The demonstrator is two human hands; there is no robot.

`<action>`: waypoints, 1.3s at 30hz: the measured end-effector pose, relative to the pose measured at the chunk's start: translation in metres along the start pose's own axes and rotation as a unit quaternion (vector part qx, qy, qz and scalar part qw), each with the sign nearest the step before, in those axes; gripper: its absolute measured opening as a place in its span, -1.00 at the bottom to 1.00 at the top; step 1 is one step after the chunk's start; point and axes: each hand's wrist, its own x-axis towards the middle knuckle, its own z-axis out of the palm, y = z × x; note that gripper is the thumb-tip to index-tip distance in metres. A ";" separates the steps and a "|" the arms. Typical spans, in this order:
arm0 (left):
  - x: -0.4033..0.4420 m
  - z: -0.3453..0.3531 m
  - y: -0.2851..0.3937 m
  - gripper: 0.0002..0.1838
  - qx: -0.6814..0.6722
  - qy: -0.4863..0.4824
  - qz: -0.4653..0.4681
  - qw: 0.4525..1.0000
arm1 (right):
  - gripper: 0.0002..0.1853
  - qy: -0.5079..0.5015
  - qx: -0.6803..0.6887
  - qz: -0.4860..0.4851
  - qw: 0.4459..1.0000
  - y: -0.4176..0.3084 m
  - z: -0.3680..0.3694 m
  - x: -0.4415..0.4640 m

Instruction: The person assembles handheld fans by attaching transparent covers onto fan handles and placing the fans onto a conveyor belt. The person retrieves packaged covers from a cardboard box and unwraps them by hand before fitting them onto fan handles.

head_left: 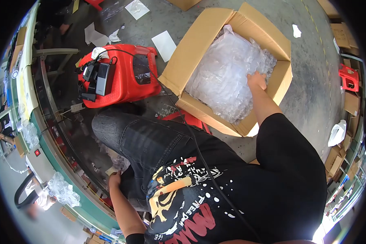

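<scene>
My right hand reaches into an open cardboard box, its fingers curled into the clear plastic bags that fill it. The bags lie in a crumpled, see-through heap. What they contain, if anything, I cannot make out. My left hand hangs low beside my leg, next to a crinkled piece of clear plastic under the table edge. Its fingers are mostly hidden, so I cannot tell whether it grips anything.
A red plastic stool carries a power bank and black cables. One cable runs across my body. Paper sheets lie on the floor. A green-edged workbench stands on the left; shelves with boxes stand on the right.
</scene>
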 end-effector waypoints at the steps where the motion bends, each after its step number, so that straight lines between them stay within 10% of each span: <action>1: 0.000 -0.002 0.002 -0.42 -0.001 0.004 -0.002 1.000 | -0.35 -0.006 0.004 0.002 1.000 -0.001 -0.001 0.000; 13: 0.019 0.007 -0.012 -0.43 -0.021 -0.001 0.027 0.999 | -0.29 0.143 -0.081 -0.007 0.986 -0.008 0.001 -0.032; 24: 0.038 0.022 -0.015 -0.31 0.006 -0.024 -0.017 1.000 | -0.37 0.021 -0.237 -0.110 0.965 0.020 0.060 0.058; 26: 0.030 0.021 -0.012 -0.30 0.000 -0.021 -0.046 0.999 | -0.27 -0.042 -0.021 0.018 0.999 -0.006 0.006 0.013; 28: 0.018 0.012 0.000 -0.30 -0.005 -0.009 -0.062 0.998 | -0.26 0.031 -0.085 -0.060 0.994 0.020 0.069 0.080; 39: 0.005 0.006 0.008 -0.28 -0.039 -0.021 -0.071 0.996 | -0.69 0.050 -0.265 -0.170 0.948 0.019 0.075 0.079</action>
